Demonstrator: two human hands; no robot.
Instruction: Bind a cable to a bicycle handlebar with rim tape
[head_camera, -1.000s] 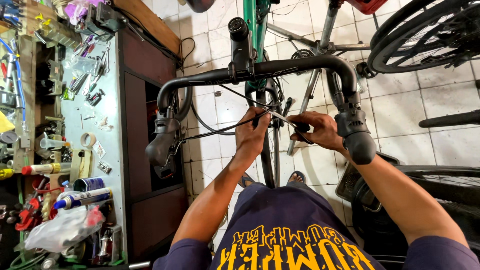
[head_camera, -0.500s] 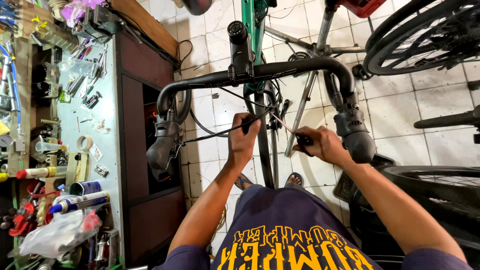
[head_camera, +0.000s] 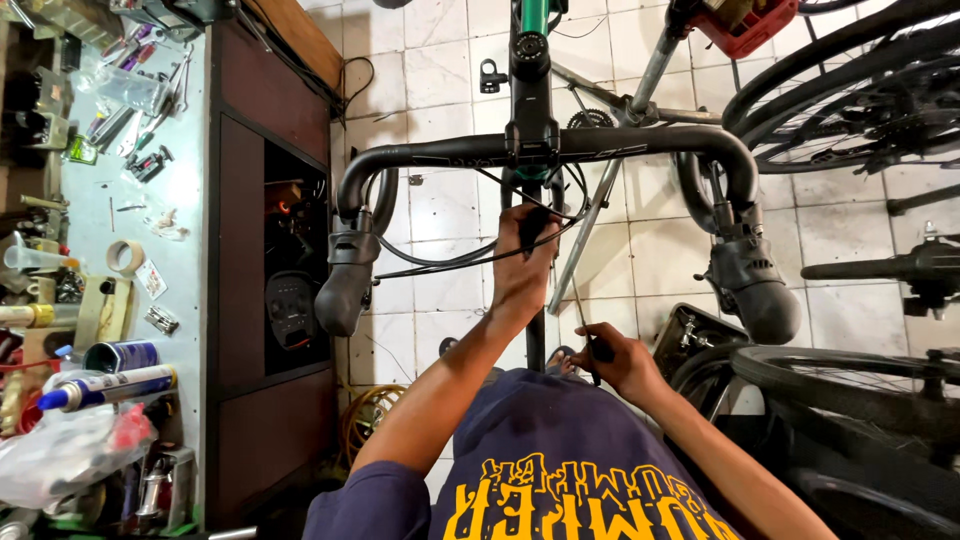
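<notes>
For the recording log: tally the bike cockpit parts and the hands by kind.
Drop handlebar: 1
Stem: 1
Brake levers, left and right: 2
Hands, left hand and right hand: 2
Total: 6

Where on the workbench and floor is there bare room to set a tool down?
Bare patches: the workbench strip between tape roll and cabinet; floor tiles under the handlebar. Crowded: bench's left edge; wheels at right.

Drop handlebar (head_camera: 560, 147) and looping cables (head_camera: 450, 262) crowd above both hands; open tiled floor (head_camera: 440, 205) lies leftward (wheels (head_camera: 850, 380) block the right).
</notes>
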